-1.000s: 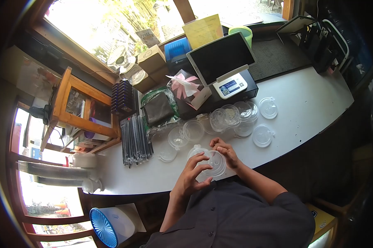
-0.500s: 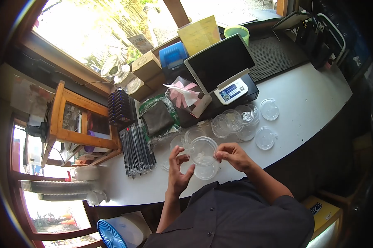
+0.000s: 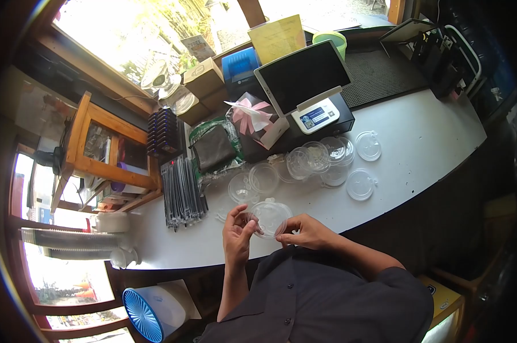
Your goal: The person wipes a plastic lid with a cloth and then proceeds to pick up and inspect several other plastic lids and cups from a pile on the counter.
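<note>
Between my hands, close to my shirt, is a clear round plastic lid [image 3: 271, 215] with a small tab. My left hand [image 3: 239, 233] grips its left rim between thumb and fingers. On the right rim, my right hand [image 3: 304, 230] pinches with thumb and fingertips. Just beyond lie two more clear lids, one flat lid [image 3: 263, 179] and another lid [image 3: 242, 188] beside it. A cluster of overlapping lids [image 3: 318, 157] spreads further right. Two single lids, the nearer one [image 3: 361, 184] and the farther one [image 3: 368, 146], lie apart from that cluster.
Wrapped black straws [image 3: 183, 197] lie left of my hands, near a green-and-black plastic pack [image 3: 214, 147]. A tablet [image 3: 303, 77] stands at the back with a tissue box [image 3: 258, 126] beside it. Stacked clear cups [image 3: 69, 244] lie at the left edge; a wooden cabinet [image 3: 107, 148] rises above.
Both hands have moved closer to my body with the held lid, which now lies flatter. My view has shifted slightly.
</note>
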